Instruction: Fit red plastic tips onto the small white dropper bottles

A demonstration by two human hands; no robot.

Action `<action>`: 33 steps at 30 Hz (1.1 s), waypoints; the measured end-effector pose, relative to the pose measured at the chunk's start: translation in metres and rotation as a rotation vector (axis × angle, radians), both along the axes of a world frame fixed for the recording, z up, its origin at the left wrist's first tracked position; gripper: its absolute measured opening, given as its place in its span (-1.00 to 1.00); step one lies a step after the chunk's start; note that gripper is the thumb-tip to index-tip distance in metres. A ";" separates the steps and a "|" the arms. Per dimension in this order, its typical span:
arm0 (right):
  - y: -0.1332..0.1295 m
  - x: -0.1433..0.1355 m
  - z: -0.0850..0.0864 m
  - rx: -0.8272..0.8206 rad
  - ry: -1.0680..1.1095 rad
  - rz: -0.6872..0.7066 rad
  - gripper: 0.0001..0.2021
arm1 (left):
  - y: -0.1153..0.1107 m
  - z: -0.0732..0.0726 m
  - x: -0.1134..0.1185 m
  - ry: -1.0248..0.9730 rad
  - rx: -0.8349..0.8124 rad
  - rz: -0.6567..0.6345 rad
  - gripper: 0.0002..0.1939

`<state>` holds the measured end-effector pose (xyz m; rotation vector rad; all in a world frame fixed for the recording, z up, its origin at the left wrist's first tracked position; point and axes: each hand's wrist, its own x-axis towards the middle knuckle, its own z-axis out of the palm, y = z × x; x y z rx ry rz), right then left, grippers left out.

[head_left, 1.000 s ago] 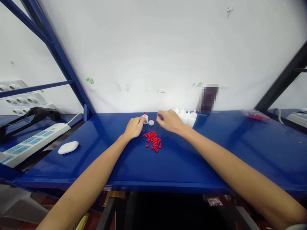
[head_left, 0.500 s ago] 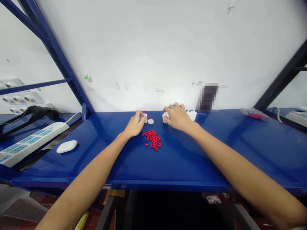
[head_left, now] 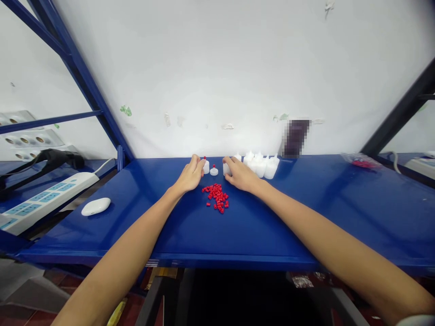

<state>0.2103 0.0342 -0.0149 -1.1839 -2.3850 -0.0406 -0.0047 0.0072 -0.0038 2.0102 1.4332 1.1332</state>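
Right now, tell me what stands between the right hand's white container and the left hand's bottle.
A red-tipped white piece stands between the white container at the right hand and the bottle by the left hand.

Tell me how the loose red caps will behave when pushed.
The red caps would probably scatter, since they lie loose in a heap. Some may roll, as they look short and cylindrical. They might also slide readily, because the blue tabletop looks smooth and glossy.

Bright light is washing flat white wall (head_left: 204,68), soft shadows are crossing flat glossy blue tabletop (head_left: 258,235), top-right corner is darkening
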 end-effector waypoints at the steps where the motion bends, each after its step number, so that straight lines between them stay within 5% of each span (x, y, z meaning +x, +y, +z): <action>1: 0.001 -0.001 -0.002 -0.007 0.036 0.016 -0.60 | 0.000 -0.002 0.000 0.010 0.015 -0.040 -0.72; 6: -0.002 -0.010 -0.001 0.073 0.386 0.155 -0.62 | 0.003 -0.009 0.000 -0.072 0.007 -0.289 -0.69; 13: -0.026 -0.027 0.006 0.088 0.694 0.350 -0.64 | 0.001 -0.005 0.005 -0.259 -0.054 -0.383 -0.73; 24: -0.037 -0.035 0.009 -0.087 0.817 0.324 -0.66 | -0.003 0.006 -0.004 -0.319 -0.207 -0.316 -0.79; 33: -0.045 -0.042 0.010 -0.132 0.768 0.433 -0.65 | -0.013 0.007 0.016 -0.369 -0.185 -0.270 -0.50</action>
